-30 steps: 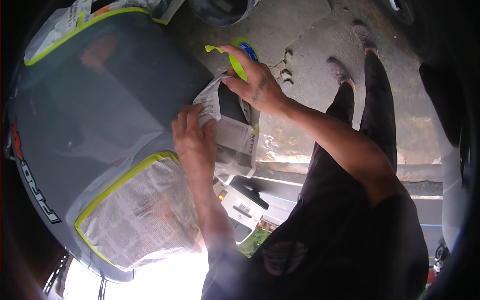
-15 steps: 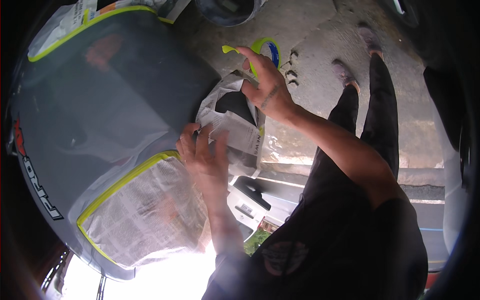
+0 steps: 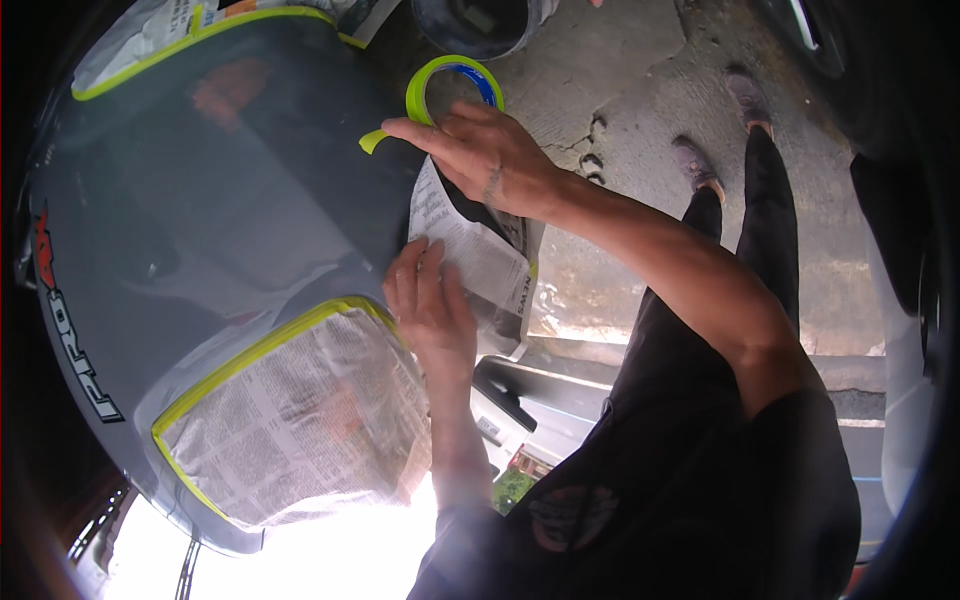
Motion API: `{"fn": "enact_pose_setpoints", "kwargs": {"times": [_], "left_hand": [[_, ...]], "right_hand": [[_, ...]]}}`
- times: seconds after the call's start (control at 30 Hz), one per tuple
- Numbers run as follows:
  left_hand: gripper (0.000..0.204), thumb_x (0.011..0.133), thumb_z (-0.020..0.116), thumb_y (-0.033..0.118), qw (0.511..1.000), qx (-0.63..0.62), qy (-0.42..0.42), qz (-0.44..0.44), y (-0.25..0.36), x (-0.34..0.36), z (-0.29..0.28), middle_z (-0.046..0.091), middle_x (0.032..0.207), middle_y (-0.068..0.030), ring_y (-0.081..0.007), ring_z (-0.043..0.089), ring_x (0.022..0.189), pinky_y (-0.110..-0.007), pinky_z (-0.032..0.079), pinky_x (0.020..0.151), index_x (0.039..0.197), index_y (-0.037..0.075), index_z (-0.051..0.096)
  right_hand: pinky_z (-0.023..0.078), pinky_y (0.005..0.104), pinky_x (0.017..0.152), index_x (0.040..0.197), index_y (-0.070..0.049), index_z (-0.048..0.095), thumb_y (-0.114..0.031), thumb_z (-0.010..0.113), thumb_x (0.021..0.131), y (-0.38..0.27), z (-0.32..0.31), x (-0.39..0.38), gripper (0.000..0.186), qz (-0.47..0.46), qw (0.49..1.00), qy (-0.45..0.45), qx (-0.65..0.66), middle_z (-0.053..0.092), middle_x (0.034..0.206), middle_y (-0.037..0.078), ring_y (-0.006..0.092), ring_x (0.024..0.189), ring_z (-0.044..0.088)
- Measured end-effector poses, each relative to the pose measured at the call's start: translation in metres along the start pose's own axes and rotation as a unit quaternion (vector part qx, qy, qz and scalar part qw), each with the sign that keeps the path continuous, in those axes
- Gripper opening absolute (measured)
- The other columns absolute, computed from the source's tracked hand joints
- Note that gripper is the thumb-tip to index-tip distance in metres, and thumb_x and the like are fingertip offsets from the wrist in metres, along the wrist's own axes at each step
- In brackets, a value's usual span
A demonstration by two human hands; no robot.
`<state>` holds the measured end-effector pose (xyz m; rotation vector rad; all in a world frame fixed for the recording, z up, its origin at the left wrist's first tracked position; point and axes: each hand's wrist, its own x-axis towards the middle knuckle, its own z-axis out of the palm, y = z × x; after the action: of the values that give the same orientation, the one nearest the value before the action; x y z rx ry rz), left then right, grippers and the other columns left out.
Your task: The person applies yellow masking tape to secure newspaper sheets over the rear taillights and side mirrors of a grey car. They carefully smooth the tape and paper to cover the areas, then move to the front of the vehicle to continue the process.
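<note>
Large curved grey body panel: smooth, glossy, looks painted. White-grey printed newspaper sheet: thin, matt, creased. Four-sided newspaper cover: matt, wrinkled paper. Lime-yellow ring-shaped tape roll: smooth, slight sheen. Grey concrete floor: rough. Long black trousers: dull cloth.

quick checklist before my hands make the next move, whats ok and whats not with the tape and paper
1. Tape roll in the right hand: ok.
2. Loose tape end pulled out from the roll: ok, it sticks out by the index fingertip.
3. Left hand on the newspaper sheet: ok, fingers on its near part.
4. Tape along that sheet's edge facing the grey panel: not ok, none shows there.
5. Larger newspaper patch taped: ok along its upper and left edges.
6. Tape end touching the panel: cannot tell from this angle.
</note>
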<state>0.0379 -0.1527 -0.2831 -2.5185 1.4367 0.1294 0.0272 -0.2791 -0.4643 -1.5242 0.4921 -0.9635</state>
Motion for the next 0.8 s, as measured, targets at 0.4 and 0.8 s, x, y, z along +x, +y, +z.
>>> {"fn": "enact_pose_setpoints", "kwargs": {"times": [0.4, 0.8], "left_hand": [[0.02, 0.084, 0.083, 0.008, 0.993, 0.104, 0.003, 0.059, 0.005, 0.026, 0.016, 0.06, 0.134, -0.0127, -0.0353, 0.056, 0.119, -0.048, 0.045, 0.101, 0.104, 0.01, 0.082], [0.013, 0.08, 0.082, 0.008, 0.991, 0.128, -0.001, 0.035, 0.01, 0.038, 0.037, 0.059, 0.119, -0.0103, -0.0323, 0.054, 0.111, -0.049, 0.041, 0.095, 0.092, 0.01, 0.076]], "right_hand": [[0.055, 0.0466, 0.085, 0.161, -0.015, 0.038, -0.003, 0.072, 0.09, -0.011, -0.012, -0.058, 0.079, 0.231, 0.965, -0.022, 0.125, 0.069, 0.102, 0.017, 0.036, 0.095, 0.068], [0.048, 0.0394, 0.1, 0.164, -0.016, 0.035, -0.003, 0.068, 0.091, -0.023, -0.01, -0.103, 0.08, 0.36, 0.883, -0.043, 0.297, 0.061, 0.127, 0.016, 0.0295, 0.115, 0.062]]}}
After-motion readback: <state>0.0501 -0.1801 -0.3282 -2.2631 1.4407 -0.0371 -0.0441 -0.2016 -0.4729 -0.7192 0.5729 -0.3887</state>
